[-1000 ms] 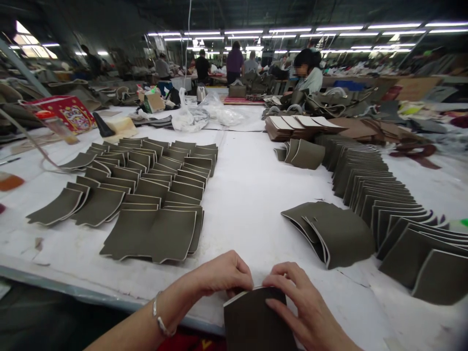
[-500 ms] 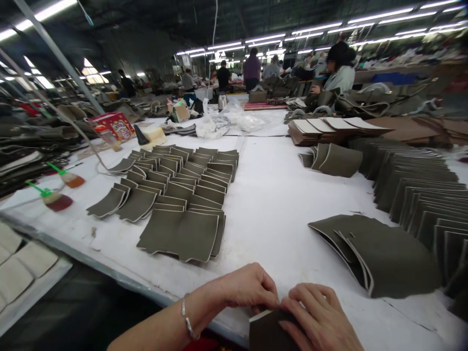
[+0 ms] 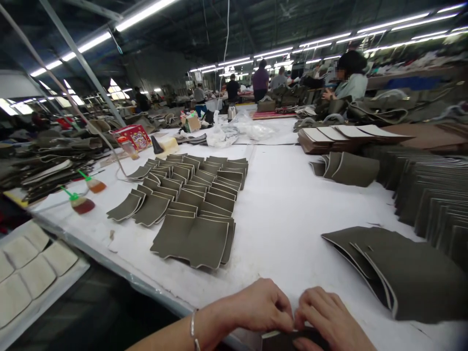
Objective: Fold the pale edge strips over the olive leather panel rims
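At the bottom edge my left hand (image 3: 261, 307) and my right hand (image 3: 331, 319) are both closed, fingertips together, on the top edge of a dark olive leather piece (image 3: 288, 337); most of that piece lies below the picture. A silver bracelet (image 3: 193, 331) circles my left wrist. On the white table (image 3: 281, 214) to the left lie several overlapping rows of flat olive pieces (image 3: 193, 195). A bent stack of olive pieces (image 3: 387, 268) rests just right of my hands.
Standing rows of folded olive pieces (image 3: 427, 190) fill the right side, with a tan stack (image 3: 343, 134) behind. Two glue bottles with green caps (image 3: 78, 202) sit at the left. Pale pads (image 3: 29, 270) lie on a lower shelf. Other people (image 3: 349, 78) work at far tables.
The view has swung left and upward, so my hands and the olive piece have slid toward the bottom edge. Glue bottles and pale pads at the left came into view. Both hands still grip the piece.
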A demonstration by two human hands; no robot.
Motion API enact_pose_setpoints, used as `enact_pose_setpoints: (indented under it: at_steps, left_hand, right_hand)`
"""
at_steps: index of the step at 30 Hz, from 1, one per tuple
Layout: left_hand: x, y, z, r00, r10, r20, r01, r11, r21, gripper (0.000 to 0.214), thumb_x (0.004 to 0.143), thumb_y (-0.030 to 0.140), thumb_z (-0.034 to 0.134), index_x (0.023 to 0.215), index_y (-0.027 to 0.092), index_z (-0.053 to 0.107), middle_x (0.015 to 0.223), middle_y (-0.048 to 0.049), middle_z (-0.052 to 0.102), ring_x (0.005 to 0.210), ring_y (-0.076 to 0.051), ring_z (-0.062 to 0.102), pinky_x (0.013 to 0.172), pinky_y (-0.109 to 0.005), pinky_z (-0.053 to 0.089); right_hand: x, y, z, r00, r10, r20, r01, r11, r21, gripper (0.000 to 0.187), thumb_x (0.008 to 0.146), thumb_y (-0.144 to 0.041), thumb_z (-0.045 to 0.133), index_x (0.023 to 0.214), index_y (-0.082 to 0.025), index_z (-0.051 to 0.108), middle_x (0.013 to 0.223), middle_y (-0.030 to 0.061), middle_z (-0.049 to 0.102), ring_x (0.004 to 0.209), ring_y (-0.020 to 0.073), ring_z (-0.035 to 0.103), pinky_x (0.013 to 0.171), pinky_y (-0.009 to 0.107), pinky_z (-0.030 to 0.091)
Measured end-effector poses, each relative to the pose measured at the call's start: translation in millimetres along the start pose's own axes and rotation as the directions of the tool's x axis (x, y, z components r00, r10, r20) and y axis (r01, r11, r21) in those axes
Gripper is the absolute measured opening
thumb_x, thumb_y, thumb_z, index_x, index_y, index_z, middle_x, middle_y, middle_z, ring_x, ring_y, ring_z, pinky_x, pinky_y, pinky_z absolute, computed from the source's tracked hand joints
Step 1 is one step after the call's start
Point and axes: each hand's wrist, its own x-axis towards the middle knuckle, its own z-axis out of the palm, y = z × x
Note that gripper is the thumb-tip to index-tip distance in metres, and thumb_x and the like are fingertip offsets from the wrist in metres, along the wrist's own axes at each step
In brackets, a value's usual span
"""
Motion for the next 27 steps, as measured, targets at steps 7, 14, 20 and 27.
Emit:
enact_pose_setpoints:
  at_steps: [7, 14, 20, 27]
  left_hand:
    - [0.9, 15.3, 10.9, 0.992, 0.105, -0.073, -0.068, 0.914, 0.400, 0.020, 0.069, 0.020, 0.055, 0.072, 0.014, 0.074, 0.052, 0.0038, 0.048, 0.054, -0.011, 0.036, 0.050, -0.023, 0.023]
    - [11.4, 27.9, -11.6, 0.967, 0.150, -0.208, -0.004, 0.820, 0.573, 0.022, 0.067, 0.017, 0.050, 0.067, 0.015, 0.072, 0.061, -0.0071, 0.063, 0.056, -0.015, 0.041, 0.056, -0.028, 0.024]
    - [7.5, 33.5, -21.7, 0.991, 0.118, -0.070, -0.075, 0.890, 0.450, 0.013, 0.065, 0.013, 0.054, 0.056, 0.014, 0.063, 0.047, 0.0023, 0.048, 0.050, -0.012, 0.041, 0.052, -0.025, 0.027]
    - [1.6, -1.6, -6.0, 0.968, 0.185, 0.172, -0.196, 0.979, 0.050, 0.032, 0.087, 0.035, 0.045, 0.076, 0.012, 0.064, 0.062, 0.0029, 0.048, 0.060, -0.010, 0.043, 0.056, -0.019, 0.035]
  right_hand:
    - [-1.3, -28.1, -21.2, 0.981, 0.127, 0.144, -0.128, 0.992, -0.007, 0.018, 0.078, -0.005, 0.069, 0.081, -0.019, 0.058, 0.094, 0.0053, 0.060, 0.089, 0.0262, 0.052, 0.075, 0.041, 0.044]
    - [-16.8, -37.3, -14.1, 0.992, -0.068, -0.106, 0.052, 0.987, -0.150, 0.019, 0.077, -0.008, 0.066, 0.076, -0.021, 0.051, 0.084, 0.0040, 0.058, 0.081, 0.0247, 0.052, 0.070, 0.038, 0.045]
    - [-28.7, -42.3, -24.5, 0.960, -0.218, -0.173, 0.186, 0.965, -0.182, 0.021, 0.097, -0.027, 0.054, 0.078, -0.022, 0.046, 0.079, 0.0032, 0.055, 0.074, 0.0221, 0.053, 0.063, 0.033, 0.048]
    - [-26.8, -36.5, -10.5, 0.995, -0.036, -0.092, 0.052, 0.981, 0.185, 0.019, 0.093, -0.006, 0.043, 0.088, -0.023, 0.039, 0.098, 0.0042, 0.056, 0.095, 0.0215, 0.053, 0.083, 0.035, 0.049]
